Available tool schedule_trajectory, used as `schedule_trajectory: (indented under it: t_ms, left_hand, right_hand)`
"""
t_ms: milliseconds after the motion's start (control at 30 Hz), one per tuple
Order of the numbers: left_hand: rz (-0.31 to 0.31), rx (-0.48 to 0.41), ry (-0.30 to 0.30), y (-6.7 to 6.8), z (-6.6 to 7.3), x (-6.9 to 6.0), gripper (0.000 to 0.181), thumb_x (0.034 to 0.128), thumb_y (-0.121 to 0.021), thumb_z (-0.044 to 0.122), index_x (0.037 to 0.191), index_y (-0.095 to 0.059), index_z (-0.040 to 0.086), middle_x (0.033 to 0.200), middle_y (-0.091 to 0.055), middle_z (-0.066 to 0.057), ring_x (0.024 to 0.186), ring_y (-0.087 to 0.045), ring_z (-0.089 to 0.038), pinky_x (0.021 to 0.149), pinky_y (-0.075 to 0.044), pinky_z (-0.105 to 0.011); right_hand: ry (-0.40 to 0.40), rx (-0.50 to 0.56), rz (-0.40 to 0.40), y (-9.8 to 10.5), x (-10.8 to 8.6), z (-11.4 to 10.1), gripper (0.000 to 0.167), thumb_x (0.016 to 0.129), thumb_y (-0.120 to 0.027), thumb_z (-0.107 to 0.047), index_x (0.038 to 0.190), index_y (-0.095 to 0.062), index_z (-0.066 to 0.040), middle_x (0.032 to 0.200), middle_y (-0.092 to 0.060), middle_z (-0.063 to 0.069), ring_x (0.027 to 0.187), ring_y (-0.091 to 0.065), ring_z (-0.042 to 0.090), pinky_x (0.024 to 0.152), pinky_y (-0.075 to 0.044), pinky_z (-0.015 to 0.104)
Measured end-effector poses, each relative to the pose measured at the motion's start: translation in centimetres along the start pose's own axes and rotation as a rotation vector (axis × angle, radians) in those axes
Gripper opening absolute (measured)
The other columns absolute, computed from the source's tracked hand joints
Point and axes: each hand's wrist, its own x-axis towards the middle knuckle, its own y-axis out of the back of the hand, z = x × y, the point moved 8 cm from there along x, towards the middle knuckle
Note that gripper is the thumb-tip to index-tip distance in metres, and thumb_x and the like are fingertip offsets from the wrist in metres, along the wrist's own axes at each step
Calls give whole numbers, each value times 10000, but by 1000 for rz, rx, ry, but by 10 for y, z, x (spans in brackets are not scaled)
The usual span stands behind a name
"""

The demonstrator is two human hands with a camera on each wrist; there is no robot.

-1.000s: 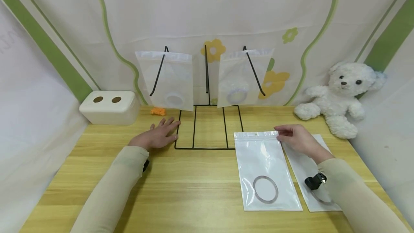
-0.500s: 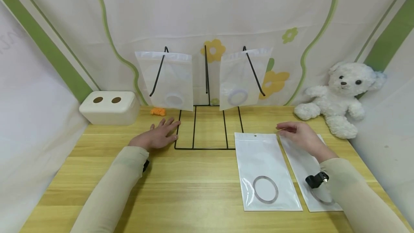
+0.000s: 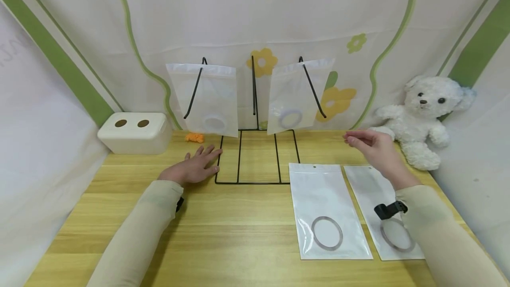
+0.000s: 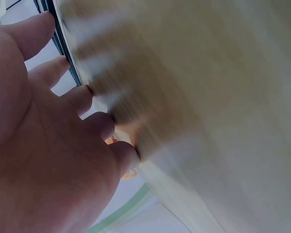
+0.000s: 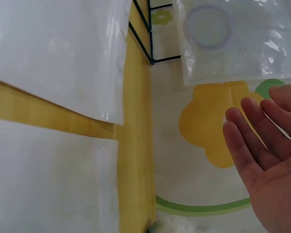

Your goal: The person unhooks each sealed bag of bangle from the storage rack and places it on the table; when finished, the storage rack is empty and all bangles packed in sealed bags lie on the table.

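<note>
Spread flat on the table, my left hand (image 3: 191, 166) touches the left side of a black wire rack (image 3: 255, 183) with its fingertips. My right hand (image 3: 378, 150) is raised in front of the plush bear, holding nothing; the right wrist view shows its fingers (image 5: 269, 141) loosely extended. Two white zip bags lie below it: the left bag (image 3: 318, 198), partly over the rack's front right corner, and the right bag (image 3: 366, 198), partly hidden by my wrist. Each bears a ring shape. On the rack's outer prongs hang a left bag (image 3: 211, 96) and a right bag (image 3: 292, 105).
A white box with two round holes (image 3: 135, 138) stands at the back left. Beside it lies a small orange object (image 3: 195, 137). The white plush bear (image 3: 424, 114) sits at the back right, against the printed curtain (image 3: 223, 17). The rack's middle prong (image 3: 254, 87) carries nothing.
My right hand has left the top edge of the left bag on the table and risen up and away, uncovering more of the right bag. My left hand has stayed put.
</note>
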Motion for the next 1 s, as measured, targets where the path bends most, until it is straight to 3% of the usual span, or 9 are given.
schedule_trajectory:
  t_ms: [167,267,500,667,733,1000]
  left_hand:
    - [0,-22,-11,3,2,-3,694,1161,-475,380,1750,-182,158,1815,7,-237,1648,94,-548,1228,77,-838]
    - [1,-17,-13,3,2,-3,693,1163,-465,386,1750,-178,155,1814,10,-239,1646,96,-551,1229,78,-836]
    - [-1,-22,-10,-1,-5,4,704,1158,-472,417,1753,-177,183,1824,5,-204,1659,93,-527,1236,82,-829]
    - [15,-39,-37,-5,-21,12,745,1128,-467,563,1753,-191,266,1834,-7,-168,1661,80,-527,1220,85,-843]
    - [17,-41,-46,-5,-22,13,757,1122,-471,580,1752,-194,265,1830,-7,-185,1651,84,-546,1207,91,-853]
    - [0,2,-3,0,-3,2,699,1162,-468,410,1753,-176,178,1822,-7,-213,1656,73,-538,1238,65,-830]
  right_hand:
    - [33,46,78,11,9,-20,365,1098,-660,-274,1335,-739,-7,1139,-796,-159,992,-724,-96,870,-560,75]
    - [50,45,100,14,15,-30,362,1096,-664,-293,1330,-746,-29,1112,-770,-229,999,-720,-89,874,-546,61]
    - [53,31,133,19,31,-49,377,1093,-655,-372,1330,-752,-96,1145,-781,-170,1005,-712,-49,767,-531,79]
    - [75,68,179,21,45,-66,387,1090,-658,-374,1336,-746,-90,1221,-790,-22,1019,-717,-17,865,-545,76]
    - [79,88,198,23,52,-72,395,1089,-659,-371,1350,-739,-86,1222,-789,-32,1024,-719,7,868,-544,79]
    - [101,200,258,36,85,-97,409,1082,-681,-285,1421,-694,-57,1332,-768,15,1027,-703,15,897,-539,100]
